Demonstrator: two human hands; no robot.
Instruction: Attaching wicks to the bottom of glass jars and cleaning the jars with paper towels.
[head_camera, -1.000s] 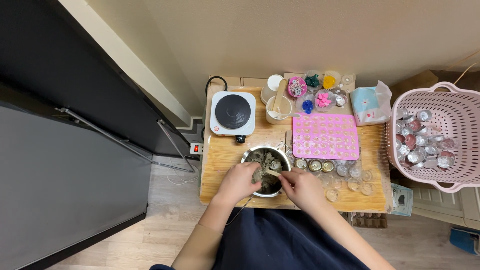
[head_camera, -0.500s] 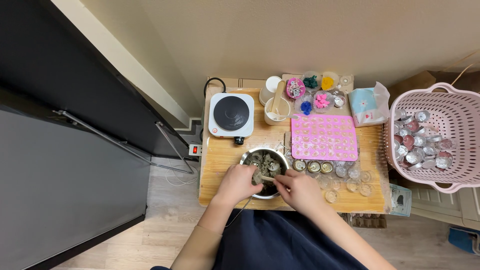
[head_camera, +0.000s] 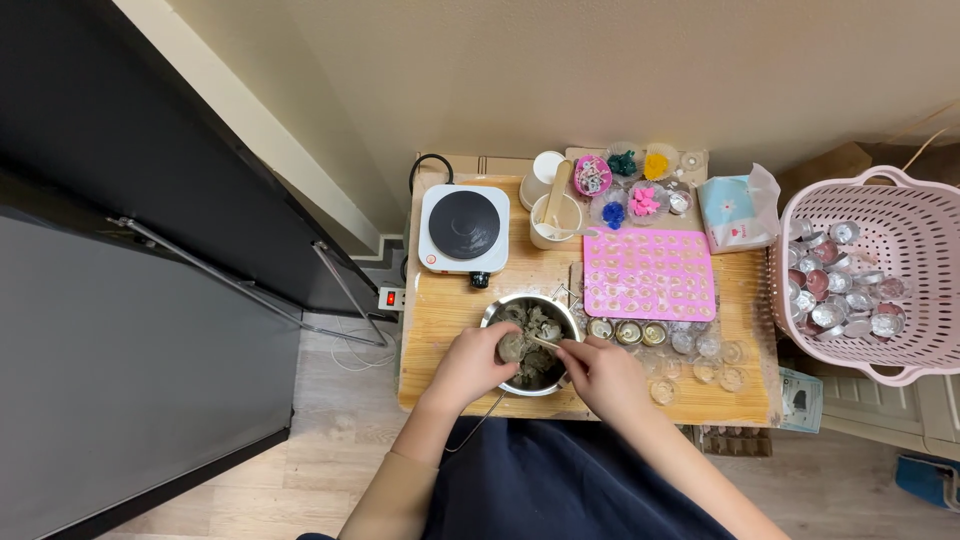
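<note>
A metal bowl (head_camera: 500, 307) with grey-brown lumps stands at the near edge of a small wooden table (head_camera: 440, 310). My left hand (head_camera: 472, 364) holds a small round metal cup over the bowl's near left side. My right hand (head_camera: 603, 375) is at the bowl's near right rim, gripping a thin stick (head_camera: 547, 343) whose tip points into the cup. Both forearms reach in from below.
A white single hotplate (head_camera: 463, 228) sits at the back left. A pink silicone mould (head_camera: 650, 273) lies to the right, with several small cups (head_camera: 690, 345) in front of it. Little dishes of coloured bits (head_camera: 630, 185), a tissue pack (head_camera: 735, 210) and a pink basket (head_camera: 900, 350) of metal cups stand beyond.
Both hands stay at the bowl with only slight shifts. The view has barely moved.
</note>
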